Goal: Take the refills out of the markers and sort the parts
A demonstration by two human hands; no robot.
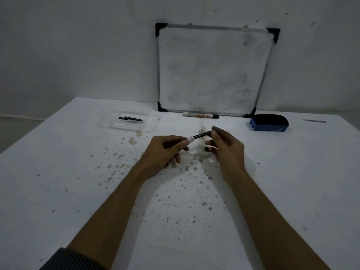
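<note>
- The left hand (165, 151) is closed around a white marker barrel (190, 140), of which only the open end shows past the fingertips.
- A thin black refill rod (201, 135) sticks out of that barrel; the right hand (226, 147) pinches its far end between thumb and forefinger, its other fingers curled loosely.
- A small dark item (208, 148) sits under the right palm; I cannot tell whether it is held.
- Two black pointed refills (131, 119) lie in a clear plastic tray (109, 124), far left.
- A capped white marker with red print (200, 115) lies along the foot of a metal-framed whiteboard (214, 69) leaning on the wall.
- A blue eraser block with black felt (268, 122) rests far right.
- The white table surface (78, 182) is speckled with brownish stains.
- A ribbed dark sleeve (66, 260) is cut off at the lower edge.
</note>
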